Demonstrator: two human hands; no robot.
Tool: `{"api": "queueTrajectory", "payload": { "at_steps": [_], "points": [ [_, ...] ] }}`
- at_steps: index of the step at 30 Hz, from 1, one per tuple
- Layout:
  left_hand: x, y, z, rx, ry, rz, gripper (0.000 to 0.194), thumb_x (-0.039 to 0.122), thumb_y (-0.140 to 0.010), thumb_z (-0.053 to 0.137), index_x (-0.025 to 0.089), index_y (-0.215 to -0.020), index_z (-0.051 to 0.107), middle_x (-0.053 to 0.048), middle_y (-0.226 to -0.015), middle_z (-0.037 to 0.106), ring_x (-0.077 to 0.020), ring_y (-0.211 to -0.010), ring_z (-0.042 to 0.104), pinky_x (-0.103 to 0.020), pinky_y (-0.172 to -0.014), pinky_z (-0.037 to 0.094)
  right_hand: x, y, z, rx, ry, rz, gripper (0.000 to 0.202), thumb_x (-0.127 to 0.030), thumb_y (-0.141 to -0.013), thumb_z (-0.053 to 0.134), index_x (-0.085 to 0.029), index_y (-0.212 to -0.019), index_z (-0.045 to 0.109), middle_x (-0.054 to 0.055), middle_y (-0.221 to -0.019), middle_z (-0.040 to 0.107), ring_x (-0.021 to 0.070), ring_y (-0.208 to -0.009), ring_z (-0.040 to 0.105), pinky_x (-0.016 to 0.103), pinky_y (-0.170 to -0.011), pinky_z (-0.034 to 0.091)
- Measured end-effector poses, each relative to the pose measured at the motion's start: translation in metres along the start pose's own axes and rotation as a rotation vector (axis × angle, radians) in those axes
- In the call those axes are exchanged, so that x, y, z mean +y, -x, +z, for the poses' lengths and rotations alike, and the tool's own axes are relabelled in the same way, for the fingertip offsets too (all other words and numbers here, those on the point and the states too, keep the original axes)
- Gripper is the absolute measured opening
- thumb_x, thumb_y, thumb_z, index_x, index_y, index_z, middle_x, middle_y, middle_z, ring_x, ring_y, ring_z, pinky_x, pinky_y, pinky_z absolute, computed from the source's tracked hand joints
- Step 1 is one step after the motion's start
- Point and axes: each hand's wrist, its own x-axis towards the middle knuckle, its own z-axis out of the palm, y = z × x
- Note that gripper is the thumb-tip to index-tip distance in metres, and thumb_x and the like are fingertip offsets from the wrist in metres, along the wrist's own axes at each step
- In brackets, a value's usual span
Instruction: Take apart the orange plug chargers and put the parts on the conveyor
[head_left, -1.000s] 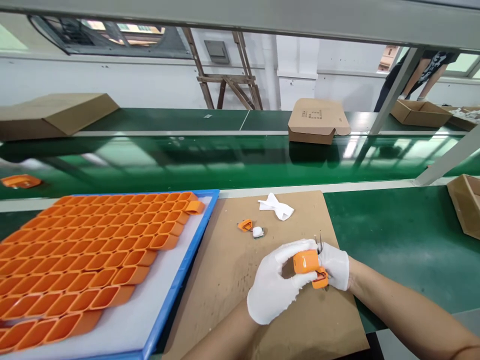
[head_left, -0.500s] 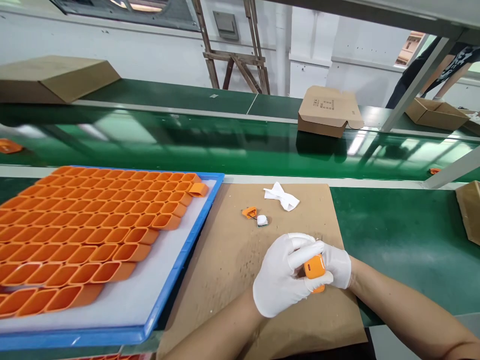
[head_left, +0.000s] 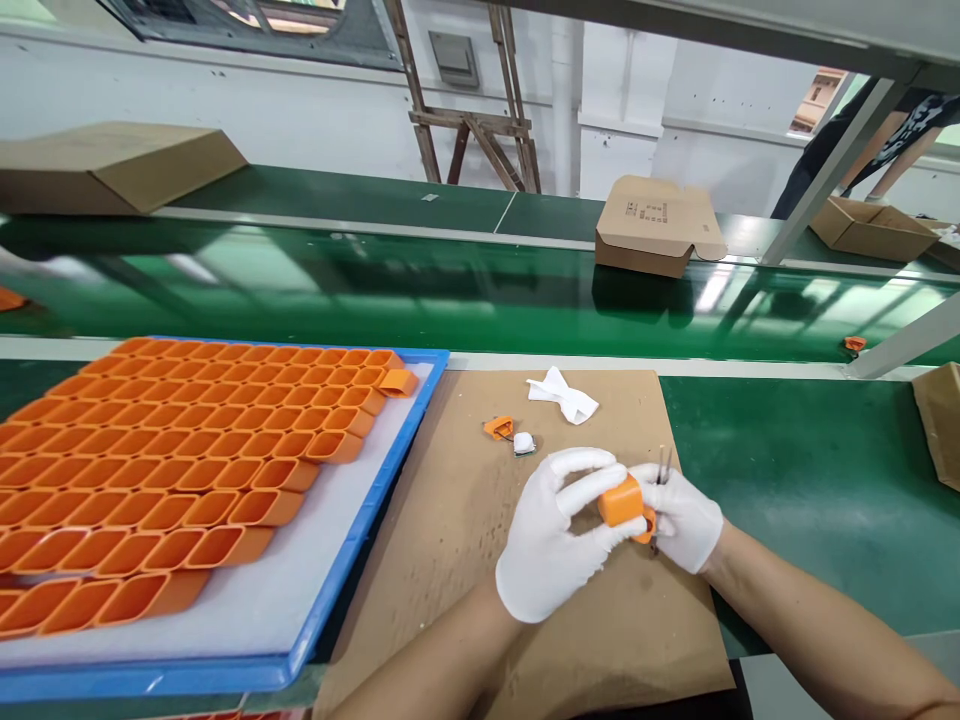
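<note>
My left hand (head_left: pixel 551 535), in a white glove, grips an orange plastic housing (head_left: pixel 621 502) between thumb and fingers. Against its lower right side is a smaller orange part (head_left: pixel 646 527), at the fingertips of both hands. My right hand (head_left: pixel 681 515), gloved too, is closed around thin metal tweezers (head_left: pixel 664 466) whose prongs stick up above the fingers. Whether the right fingers also pinch the smaller part I cannot tell. Beyond the hands, on the brown cardboard sheet (head_left: pixel 465 560), lie a small orange piece (head_left: pixel 499 428) and a white block (head_left: pixel 523 442) joined by a dark wire.
At left, a blue-rimmed tray (head_left: pixel 360 520) carries rows of hollow orange shells (head_left: pixel 217 440). A crumpled white cloth (head_left: pixel 562 396) rests on the cardboard. Behind runs a green conveyor belt (head_left: pixel 450 300), with an open carton (head_left: pixel 656 225) beyond. A person (head_left: pixel 862 150) stands far right.
My hands have drawn slightly apart and the orange housing has turned. The tweezers and the smaller orange part now show more plainly. On the belt, the orange items have shifted left.
</note>
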Motion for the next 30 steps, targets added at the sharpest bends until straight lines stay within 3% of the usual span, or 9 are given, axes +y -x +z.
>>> {"api": "queueTrajectory", "payload": {
  "at_steps": [4, 7, 12, 15, 18, 21, 23, 26, 30],
  "points": [
    [-0.014, 0.005, 0.002, -0.014, -0.090, -0.009, 0.037, 0.012, -0.081, 0.069, 0.026, -0.115, 0.063, -0.005, -0.103, 0.071, -0.0188, -0.094, 0.069, -0.034, -0.083, 0.059, -0.009, 0.009, 0.000, 0.200, 0.042, -0.125, 0.027, -0.046, -0.073, 0.078, -0.019, -0.074, 0.075, 0.003, -0.070, 0.067, 0.0149, -0.065, 0.059, 0.030, -0.063, 0.049],
    [-0.019, 0.009, 0.005, -0.097, -0.062, -0.075, 0.041, 0.006, -0.083, 0.059, 0.026, -0.119, 0.062, -0.005, -0.108, 0.072, -0.0190, -0.100, 0.068, -0.036, -0.087, 0.059, -0.013, 0.020, 0.003, 0.322, 0.275, -0.337, 0.011, -0.033, -0.077, 0.076, -0.025, -0.084, 0.079, 0.005, -0.089, 0.074, 0.0175, -0.074, 0.063, 0.030, -0.064, 0.049],
    [-0.020, 0.013, 0.010, -0.183, 0.065, -0.328, 0.046, 0.005, -0.077, 0.064, 0.027, -0.118, 0.065, -0.004, -0.119, 0.070, -0.0194, -0.108, 0.067, -0.036, -0.091, 0.060, -0.021, 0.028, -0.006, 0.340, 0.415, -0.480, 0.030, -0.043, -0.094, 0.054, -0.025, -0.093, 0.079, 0.007, -0.093, 0.075, 0.0200, -0.083, 0.067, 0.035, -0.076, 0.054],
    [-0.022, 0.014, 0.013, -0.191, 0.091, -0.377, 0.049, 0.003, -0.076, 0.063, 0.028, -0.118, 0.066, -0.002, -0.121, 0.070, -0.0182, -0.110, 0.067, -0.034, -0.092, 0.060, -0.023, 0.026, -0.015, 0.367, 0.447, -0.550, 0.039, -0.049, -0.097, 0.044, -0.026, -0.101, 0.076, 0.006, -0.090, 0.072, 0.0152, -0.068, 0.062, 0.035, -0.070, 0.054],
    [-0.023, 0.013, 0.014, -0.192, 0.105, -0.378, 0.051, 0.003, -0.077, 0.058, 0.028, -0.120, 0.065, -0.003, -0.122, 0.068, -0.0173, -0.113, 0.065, -0.033, -0.095, 0.058, -0.021, 0.023, -0.014, 0.405, 0.580, -0.432, 0.036, -0.045, -0.085, 0.064, -0.028, -0.116, 0.067, 0.003, -0.095, 0.068, 0.0132, -0.061, 0.058, 0.032, -0.059, 0.053],
    [-0.025, 0.011, 0.014, -0.186, 0.078, -0.384, 0.051, 0.002, -0.076, 0.055, 0.025, -0.121, 0.065, -0.005, -0.123, 0.067, -0.0181, -0.115, 0.064, -0.035, -0.098, 0.056, -0.017, 0.022, -0.004, 0.479, 0.699, -0.262, 0.074, -0.037, -0.060, 0.084, -0.028, -0.127, 0.054, 0.005, -0.109, 0.064, 0.0210, -0.088, 0.066, 0.037, -0.074, 0.057],
    [-0.026, 0.008, 0.013, -0.185, 0.036, -0.406, 0.049, 0.004, -0.075, 0.057, 0.023, -0.119, 0.066, -0.007, -0.121, 0.068, -0.0195, -0.114, 0.065, -0.036, -0.098, 0.056, -0.015, 0.023, 0.003, 0.425, 0.729, -0.210, 0.080, -0.034, -0.053, 0.088, -0.027, -0.124, 0.052, 0.006, -0.114, 0.064, 0.0237, -0.098, 0.066, 0.039, -0.082, 0.056],
    [-0.024, 0.006, 0.013, -0.193, 0.004, -0.453, 0.042, 0.009, -0.075, 0.061, 0.021, -0.115, 0.069, -0.007, -0.113, 0.071, -0.0198, -0.102, 0.069, -0.036, -0.093, 0.058, -0.015, 0.024, 0.010, 0.305, 0.835, -0.295, 0.057, -0.028, -0.057, 0.085, -0.028, -0.109, 0.062, 0.002, -0.106, 0.068, 0.0213, -0.091, 0.068, 0.037, -0.080, 0.056],
    [-0.019, 0.004, 0.011, -0.247, 0.043, -0.511, 0.035, 0.018, -0.077, 0.068, 0.023, -0.111, 0.071, -0.006, -0.107, 0.073, -0.0198, -0.093, 0.071, -0.037, -0.088, 0.060, -0.015, 0.019, 0.004, 0.311, 0.843, -0.403, 0.022, -0.020, -0.079, 0.065, -0.029, -0.100, 0.070, 0.001, -0.097, 0.071, 0.0162, -0.077, 0.068, 0.032, -0.071, 0.055]
  ]
}}
